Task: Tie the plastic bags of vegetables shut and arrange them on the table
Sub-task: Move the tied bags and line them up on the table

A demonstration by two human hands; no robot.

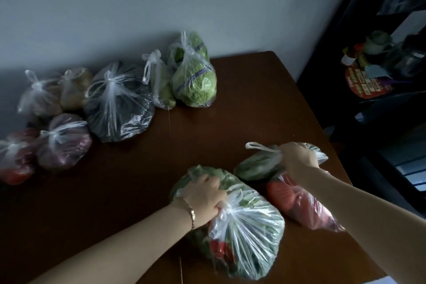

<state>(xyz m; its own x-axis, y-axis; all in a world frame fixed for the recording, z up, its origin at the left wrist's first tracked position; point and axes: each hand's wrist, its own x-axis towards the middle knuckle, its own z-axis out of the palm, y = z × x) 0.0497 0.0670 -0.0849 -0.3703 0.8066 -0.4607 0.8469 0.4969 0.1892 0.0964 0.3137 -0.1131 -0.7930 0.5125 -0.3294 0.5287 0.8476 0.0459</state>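
Head view shows the job well along. Seven knotted bags sit in a loose line along the far-left part of the tabletop (242, 104), against the wall: the lettuce bag (194, 80) nearest the far edge's middle, a slim green bag (161, 85) touching it, the dark bag (117, 104), then the brown bag (75, 87), a pale bag (38, 99), the purple bag (64, 143) and, at the left edge, the red bag (16, 159).

Three bags remain near the right front corner. The left hand (202, 198) has its grip closed over the leafy greens bag (244, 226), which looks already knotted at its neck. The right hand (299, 157) pinches the gathered handles of a second greens bag (255, 166); whether that one is tied I cannot tell. The carrot bag (299, 203) lies touching both, its mouth hidden under the right forearm.

My judgement: what is left is finishing any last knots and moving these three across to join the row.

The tabletop is dark brown wood, bare in the middle. The room is dim, with a plain grey wall behind and a dark shelf (380, 64) of clutter off the right edge.
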